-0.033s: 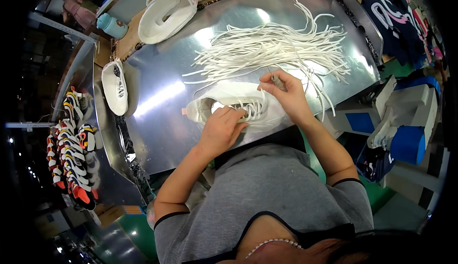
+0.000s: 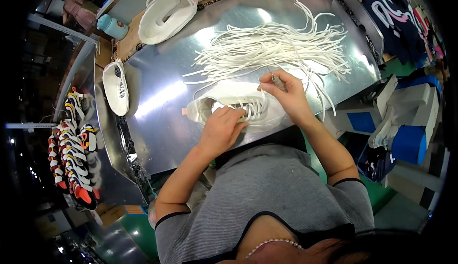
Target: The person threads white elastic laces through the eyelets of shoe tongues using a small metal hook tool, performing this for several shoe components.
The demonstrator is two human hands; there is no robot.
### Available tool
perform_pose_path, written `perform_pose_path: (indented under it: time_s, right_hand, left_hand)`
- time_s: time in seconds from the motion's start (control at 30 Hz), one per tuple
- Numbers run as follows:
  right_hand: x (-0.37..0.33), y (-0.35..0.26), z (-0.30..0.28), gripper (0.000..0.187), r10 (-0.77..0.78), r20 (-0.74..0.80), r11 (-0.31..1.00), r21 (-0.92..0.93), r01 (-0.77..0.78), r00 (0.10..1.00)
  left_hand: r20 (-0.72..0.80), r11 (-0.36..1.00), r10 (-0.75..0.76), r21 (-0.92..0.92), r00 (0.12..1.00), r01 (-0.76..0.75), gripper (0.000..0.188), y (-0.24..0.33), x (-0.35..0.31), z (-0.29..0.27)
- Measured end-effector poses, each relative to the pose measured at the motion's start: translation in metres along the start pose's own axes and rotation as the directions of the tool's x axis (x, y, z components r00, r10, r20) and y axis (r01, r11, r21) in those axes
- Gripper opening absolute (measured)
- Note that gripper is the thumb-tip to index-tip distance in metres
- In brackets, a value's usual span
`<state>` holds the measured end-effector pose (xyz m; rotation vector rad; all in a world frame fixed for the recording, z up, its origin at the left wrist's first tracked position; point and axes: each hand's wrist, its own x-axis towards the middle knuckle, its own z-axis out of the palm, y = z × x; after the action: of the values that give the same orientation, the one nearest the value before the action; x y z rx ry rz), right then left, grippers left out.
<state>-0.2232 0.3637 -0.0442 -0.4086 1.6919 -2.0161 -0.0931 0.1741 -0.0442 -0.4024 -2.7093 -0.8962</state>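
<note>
A white lace-up shoe [image 2: 273, 113] lies on its sole on the metal tabletop, its toe pointing right and its heel left. White laces [image 2: 255, 109] run across part of its eyelet area. My left hand [image 2: 220, 129] is closed on the shoe's upper by the opening, with some fingertips hidden inside. Just above the laces, my right hand [image 2: 288, 94] grips a thin tool with a short greyish handle [image 2: 278, 83] and a fine metal shaft. A strand of lace rises to its thumb and forefinger. The tool's tip is too small to make out.
Behind the shoe spreads a heap of loose white laces [image 2: 272, 47]. A second white shoe [image 2: 115, 88] stands at the table's left edge. Stacked white and pink shoe parts [image 2: 167, 18] and a blue bottle [image 2: 112, 26] are at the back. Several colourful shoe uppers [image 2: 74, 154] lie farther left.
</note>
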Motion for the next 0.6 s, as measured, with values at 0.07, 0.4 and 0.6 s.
perform_pose_path:
  time_s: [0.07,0.4,0.6]
  right_hand:
    - [0.000,-0.003,0.002,0.014,0.006,0.029,1.000,-0.002,-0.006,1.000]
    - [0.002,0.040,0.036,0.017,-0.168,0.022,0.913,-0.374,0.164,0.986]
    - [0.002,0.045,0.041,0.021,-0.217,0.061,0.861,-0.459,0.221,0.974]
  left_hand:
    - [-0.007,0.995,-0.088,0.049,0.996,0.089,0.044,0.000,-0.008,0.001]
    - [0.062,0.709,-0.591,-0.436,0.804,0.554,0.083,-0.006,0.001,0.001]
    - [-0.227,0.778,-0.626,-0.254,0.746,0.575,0.047,0.002,0.010,0.022]
